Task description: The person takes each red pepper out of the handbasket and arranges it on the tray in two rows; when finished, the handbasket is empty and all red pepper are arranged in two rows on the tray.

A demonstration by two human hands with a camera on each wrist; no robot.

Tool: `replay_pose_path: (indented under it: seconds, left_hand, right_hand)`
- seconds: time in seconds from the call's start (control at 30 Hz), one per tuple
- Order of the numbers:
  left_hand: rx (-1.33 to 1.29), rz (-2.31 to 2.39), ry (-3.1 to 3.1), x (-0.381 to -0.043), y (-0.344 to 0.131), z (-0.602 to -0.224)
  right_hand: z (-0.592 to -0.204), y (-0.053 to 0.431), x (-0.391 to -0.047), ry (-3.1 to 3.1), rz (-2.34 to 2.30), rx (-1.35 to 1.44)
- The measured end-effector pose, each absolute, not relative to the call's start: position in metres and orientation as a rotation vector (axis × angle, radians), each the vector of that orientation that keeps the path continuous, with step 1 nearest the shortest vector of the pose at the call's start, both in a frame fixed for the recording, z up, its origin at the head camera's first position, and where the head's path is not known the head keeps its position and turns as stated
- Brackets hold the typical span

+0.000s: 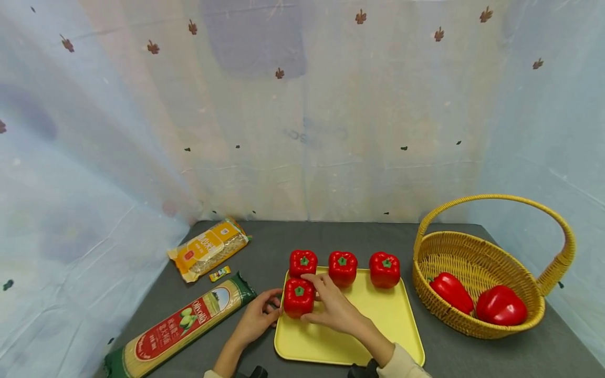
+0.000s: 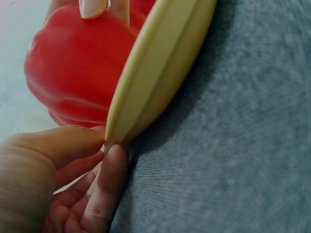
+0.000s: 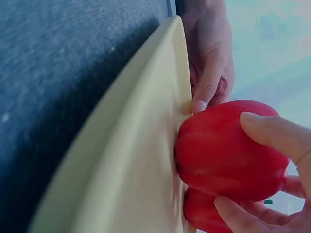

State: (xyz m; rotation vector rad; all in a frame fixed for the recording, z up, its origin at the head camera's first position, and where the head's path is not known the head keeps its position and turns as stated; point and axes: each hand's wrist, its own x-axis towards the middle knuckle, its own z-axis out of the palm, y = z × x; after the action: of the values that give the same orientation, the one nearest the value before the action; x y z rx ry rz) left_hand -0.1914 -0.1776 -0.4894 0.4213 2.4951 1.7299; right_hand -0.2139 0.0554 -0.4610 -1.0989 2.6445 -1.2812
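Note:
My right hand (image 1: 334, 311) grips a red bell pepper (image 1: 299, 299) with a green stem, which stands at the left side of a yellow tray (image 1: 352, 341). In the right wrist view its thumb and fingers curl round the pepper (image 3: 228, 150). At the tray's left edge my left hand (image 1: 255, 320) pinches the rim between thumb and finger, as the left wrist view shows of the tray (image 2: 155, 73). Along the tray's far side stand three more red bell peppers: one at left (image 1: 302, 261) behind the held pepper, one in the middle (image 1: 342, 270), one at right (image 1: 384, 272).
On the right stands a yellow wicker basket (image 1: 427, 302) with a tall handle, holding two red bell peppers. A long spaghetti pack (image 1: 181, 325) lies at left. Behind it are a small yellow packet (image 1: 219, 273) and an orange bag of grain (image 1: 208, 249) on the grey table.

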Motion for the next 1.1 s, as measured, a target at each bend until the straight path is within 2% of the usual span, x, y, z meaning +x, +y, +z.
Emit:
replay_pose_path:
  seconds: [0.7,1.1]
  left_hand:
    - [0.413,1.699,2.513,-0.191,-0.179,-0.489]
    - [0.415,1.701,2.520,-0.191,-0.179,-0.489]
  right_hand:
    - [-0.461,0.047,-0.215,2.636,-1.301,-1.051]
    - [-0.450,0.061,-0.213,2.654,-1.302,-1.068]
